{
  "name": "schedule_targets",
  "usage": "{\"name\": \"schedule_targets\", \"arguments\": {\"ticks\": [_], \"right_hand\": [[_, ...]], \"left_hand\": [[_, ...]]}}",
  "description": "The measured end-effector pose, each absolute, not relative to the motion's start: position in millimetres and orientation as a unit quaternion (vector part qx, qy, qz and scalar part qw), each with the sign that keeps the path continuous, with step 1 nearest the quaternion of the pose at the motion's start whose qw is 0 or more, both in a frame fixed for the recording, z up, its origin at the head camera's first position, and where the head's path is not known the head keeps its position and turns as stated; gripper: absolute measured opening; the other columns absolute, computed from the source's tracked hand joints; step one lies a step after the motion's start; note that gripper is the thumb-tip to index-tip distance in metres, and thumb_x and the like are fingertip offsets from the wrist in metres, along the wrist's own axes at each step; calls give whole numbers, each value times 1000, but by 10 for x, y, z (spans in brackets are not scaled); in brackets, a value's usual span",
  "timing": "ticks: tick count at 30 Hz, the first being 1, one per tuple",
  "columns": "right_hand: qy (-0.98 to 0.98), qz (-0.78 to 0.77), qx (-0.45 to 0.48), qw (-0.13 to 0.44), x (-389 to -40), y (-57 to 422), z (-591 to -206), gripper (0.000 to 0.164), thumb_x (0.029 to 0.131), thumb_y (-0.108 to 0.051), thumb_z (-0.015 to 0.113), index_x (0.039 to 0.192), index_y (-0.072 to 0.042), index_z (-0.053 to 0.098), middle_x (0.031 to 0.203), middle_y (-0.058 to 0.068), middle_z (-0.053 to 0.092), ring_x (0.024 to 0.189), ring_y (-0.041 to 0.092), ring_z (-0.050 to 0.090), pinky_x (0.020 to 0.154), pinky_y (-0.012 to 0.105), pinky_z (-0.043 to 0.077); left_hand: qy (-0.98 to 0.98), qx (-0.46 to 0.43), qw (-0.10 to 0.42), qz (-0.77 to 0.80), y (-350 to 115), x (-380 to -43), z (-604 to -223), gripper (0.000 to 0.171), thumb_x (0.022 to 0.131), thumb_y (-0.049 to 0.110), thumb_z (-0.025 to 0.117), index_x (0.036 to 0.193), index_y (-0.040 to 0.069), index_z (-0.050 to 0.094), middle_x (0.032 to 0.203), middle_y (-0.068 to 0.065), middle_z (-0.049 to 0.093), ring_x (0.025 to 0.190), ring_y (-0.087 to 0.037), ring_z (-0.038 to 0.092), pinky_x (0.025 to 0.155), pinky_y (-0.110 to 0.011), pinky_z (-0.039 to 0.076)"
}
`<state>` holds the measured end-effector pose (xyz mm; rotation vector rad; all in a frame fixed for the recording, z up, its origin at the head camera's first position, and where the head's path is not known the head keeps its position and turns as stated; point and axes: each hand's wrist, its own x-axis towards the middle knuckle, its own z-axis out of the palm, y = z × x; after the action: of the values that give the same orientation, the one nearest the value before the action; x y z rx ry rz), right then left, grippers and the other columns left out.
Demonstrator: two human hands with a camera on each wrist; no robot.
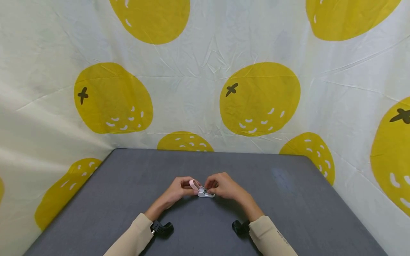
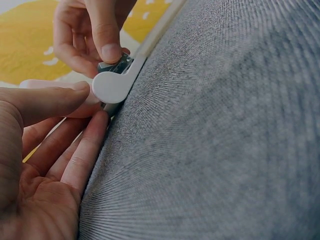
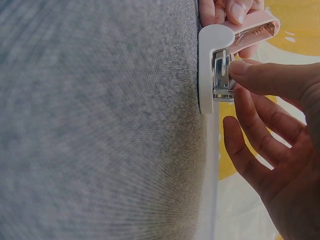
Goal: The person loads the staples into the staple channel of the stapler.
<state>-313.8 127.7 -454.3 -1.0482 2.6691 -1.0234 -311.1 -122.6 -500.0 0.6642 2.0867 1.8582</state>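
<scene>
A small stapler with a white base (image 1: 206,195) sits on the grey table, its pink top arm (image 3: 262,24) swung up and back. Inside, the metal staple channel (image 3: 221,75) is exposed. My left hand (image 1: 179,187) holds the stapler at its hinge end, thumb on the pink arm and fingertips beside the base, as the left wrist view shows. From the other side my right hand (image 1: 225,186) pinches the metal channel, thumb on top and index finger against it; the remaining fingers are spread loosely. Whether loose staples lie under the right fingertips is hidden.
The grey cloth-covered table (image 1: 205,227) stretches out around both hands. Behind it and along the sides hangs a white curtain (image 1: 185,99) printed with yellow fruit. Dark wrist-worn camera mounts (image 1: 162,229) sit at both cuffs, just above the tabletop.
</scene>
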Motion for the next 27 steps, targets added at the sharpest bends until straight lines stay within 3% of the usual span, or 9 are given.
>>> {"name": "schedule_targets", "arguments": {"ticks": [27], "right_hand": [[873, -348, -336, 57, -3130, 1261, -4532, 10, 90, -2, 77, 96, -10, 79, 89, 1, 77, 75, 4, 65, 62, 23, 54]], "left_hand": [[723, 229, 134, 637, -1236, -3104, -5002, 33, 92, 9, 78, 122, -1, 71, 121, -23, 72, 101, -14, 74, 83, -27, 60]]}}
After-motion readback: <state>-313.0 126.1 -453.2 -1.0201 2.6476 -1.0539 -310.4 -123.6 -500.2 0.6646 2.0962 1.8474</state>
